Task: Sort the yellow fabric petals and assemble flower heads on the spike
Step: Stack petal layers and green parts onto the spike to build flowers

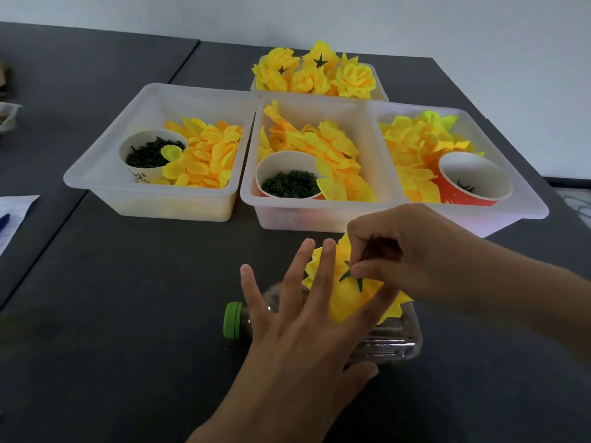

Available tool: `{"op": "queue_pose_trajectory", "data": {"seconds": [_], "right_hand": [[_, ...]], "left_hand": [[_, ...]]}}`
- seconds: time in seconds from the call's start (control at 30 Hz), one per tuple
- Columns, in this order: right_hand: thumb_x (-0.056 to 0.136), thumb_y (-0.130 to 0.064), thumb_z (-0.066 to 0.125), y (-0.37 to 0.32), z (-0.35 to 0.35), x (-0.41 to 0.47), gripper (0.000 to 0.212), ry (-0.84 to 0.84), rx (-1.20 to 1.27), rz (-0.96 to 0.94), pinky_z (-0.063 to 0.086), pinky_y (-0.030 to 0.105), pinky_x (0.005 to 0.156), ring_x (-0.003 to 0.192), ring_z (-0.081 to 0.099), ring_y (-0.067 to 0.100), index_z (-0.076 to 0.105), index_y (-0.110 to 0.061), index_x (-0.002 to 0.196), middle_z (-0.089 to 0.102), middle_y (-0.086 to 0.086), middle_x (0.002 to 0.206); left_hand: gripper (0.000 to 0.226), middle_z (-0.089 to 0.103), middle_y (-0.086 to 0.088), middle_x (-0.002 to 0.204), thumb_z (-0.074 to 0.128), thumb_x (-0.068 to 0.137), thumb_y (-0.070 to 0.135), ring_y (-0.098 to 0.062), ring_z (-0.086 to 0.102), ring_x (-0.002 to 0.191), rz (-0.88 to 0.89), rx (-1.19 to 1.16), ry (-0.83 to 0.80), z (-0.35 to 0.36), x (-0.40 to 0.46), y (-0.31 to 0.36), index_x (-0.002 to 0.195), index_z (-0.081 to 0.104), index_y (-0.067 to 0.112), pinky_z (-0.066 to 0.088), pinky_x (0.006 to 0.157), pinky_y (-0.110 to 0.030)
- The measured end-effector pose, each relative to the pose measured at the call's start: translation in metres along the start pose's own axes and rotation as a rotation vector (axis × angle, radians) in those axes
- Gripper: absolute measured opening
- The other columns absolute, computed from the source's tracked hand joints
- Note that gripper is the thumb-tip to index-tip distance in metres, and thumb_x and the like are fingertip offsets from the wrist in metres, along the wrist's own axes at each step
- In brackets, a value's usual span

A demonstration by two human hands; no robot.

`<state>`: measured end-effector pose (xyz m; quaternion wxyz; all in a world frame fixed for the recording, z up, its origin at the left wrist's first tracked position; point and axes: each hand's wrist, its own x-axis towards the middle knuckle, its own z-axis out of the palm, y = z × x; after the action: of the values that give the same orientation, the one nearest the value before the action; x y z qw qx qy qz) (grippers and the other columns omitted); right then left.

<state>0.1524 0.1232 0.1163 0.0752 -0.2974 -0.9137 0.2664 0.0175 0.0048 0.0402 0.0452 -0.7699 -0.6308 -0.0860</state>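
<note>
Open dark tabletop (128,298) is lying to the left of the work and in front of it, while three plastic bins (153,199) of yellow petals (204,155) are crowding the far side – a fourth bin behind is holding finished flowers (315,73). A bottle (390,343) with a green cap (232,319) is lying on its side. The left hand (300,318), fingers spread straight, is pressing the flower head (348,292) above the bottle, and the right hand (415,251) is pinching the green star piece (351,278) at its centre
</note>
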Motion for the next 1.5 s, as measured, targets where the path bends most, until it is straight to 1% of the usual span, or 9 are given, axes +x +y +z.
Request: {"op": "queue_pose_trajectory", "data": {"seconds": [0.23,0.37,0.5,0.6,0.83,0.93,1.17,1.33,1.5], "right_hand": [[0.082,-0.019,0.071,0.002,0.002,-0.002,0.018,-0.014,0.039,-0.011,0.043,0.021,0.058,0.069,0.056,0.012,0.06,-0.025,0.069,0.06,-0.01,0.067],[0.082,-0.025,0.069,0.001,0.0,-0.002,0.01,0.027,-0.069,-0.014,0.04,0.013,0.061,0.074,0.056,0.004,0.064,-0.025,0.074,0.06,-0.014,0.067],[0.082,-0.032,0.067,0.001,0.004,-0.005,0.013,0.082,-0.1,0.034,0.037,0.013,0.059,0.072,0.053,0.004,0.059,-0.027,0.073,0.056,-0.014,0.064],[0.082,-0.025,0.07,-0.002,0.008,-0.007,0.022,0.12,-0.06,0.015,0.037,0.011,0.06,0.067,0.051,0.004,0.054,-0.031,0.068,0.053,-0.013,0.06],[0.082,-0.017,0.071,-0.001,0.017,-0.01,0.019,0.154,0.106,0.03,0.038,0.016,0.055,0.063,0.05,0.011,0.059,-0.02,0.068,0.055,-0.008,0.061],[0.08,-0.01,0.071,0.003,0.027,-0.014,0.024,0.25,0.086,0.047,0.038,0.012,0.059,0.065,0.049,0.005,0.054,-0.021,0.067,0.052,-0.012,0.064],[0.079,-0.007,0.069,0.011,0.042,-0.019,0.028,0.377,0.053,0.065,0.036,0.015,0.056,0.066,0.046,0.004,0.05,-0.025,0.068,0.044,-0.018,0.064],[0.075,-0.015,0.063,0.008,0.052,-0.02,0.019,0.471,0.058,0.039,0.038,0.012,0.059,0.07,0.046,-0.001,0.048,-0.027,0.071,0.045,-0.019,0.069],[0.078,-0.009,0.063,0.007,0.068,-0.022,0.012,0.604,0.036,0.054,0.038,0.015,0.059,0.072,0.043,0.002,0.055,-0.013,0.07,0.044,-0.019,0.071]], "left_hand": [[0.071,0.033,-0.01,0.156,0.034,0.076,0.068,-0.039,0.03,0.14,0.027,-0.017,0.009,-0.009,0.001,-0.001,0.144,0.034,0.048,0.019,0.089,-0.079],[0.064,0.047,0.001,0.147,0.035,0.08,0.061,-0.034,0.039,0.137,0.046,-0.081,0.125,-0.015,-0.002,-0.004,0.139,0.049,0.04,0.018,0.087,-0.082],[0.067,0.051,0.004,0.143,0.035,0.079,0.061,-0.032,0.044,0.132,0.076,-0.035,0.156,-0.014,-0.006,-0.007,0.137,0.052,0.033,0.02,0.084,-0.081],[0.072,0.049,0.004,0.144,0.037,0.077,0.062,-0.032,0.044,0.132,0.08,-0.031,0.189,-0.01,-0.008,-0.007,0.14,0.049,0.029,0.02,0.083,-0.08],[0.082,0.028,-0.001,0.154,0.039,0.073,0.057,-0.017,0.032,0.137,-0.068,-0.086,0.273,0.002,-0.002,0.005,0.14,0.034,0.009,0.019,0.087,-0.076],[0.081,0.04,-0.009,0.149,0.038,0.079,0.057,-0.021,0.04,0.135,-0.048,-0.021,0.28,0.008,0.002,0.012,0.138,0.033,0.002,0.023,0.084,-0.08],[0.075,0.049,-0.012,0.141,0.04,0.088,0.056,-0.02,0.043,0.132,-0.066,0.025,0.333,0.018,0.004,0.019,0.138,0.046,-0.001,0.02,0.088,-0.08],[0.088,0.038,-0.012,0.147,0.042,0.078,0.063,-0.022,0.032,0.139,-0.059,-0.005,0.308,0.028,0.0,0.018,0.139,0.033,0.0,0.02,0.09,-0.079],[0.092,0.031,-0.011,0.15,0.042,0.078,0.065,-0.022,0.024,0.144,-0.055,-0.056,0.323,0.036,-0.001,0.016,0.142,0.027,0.001,0.021,0.105,-0.068]]}}
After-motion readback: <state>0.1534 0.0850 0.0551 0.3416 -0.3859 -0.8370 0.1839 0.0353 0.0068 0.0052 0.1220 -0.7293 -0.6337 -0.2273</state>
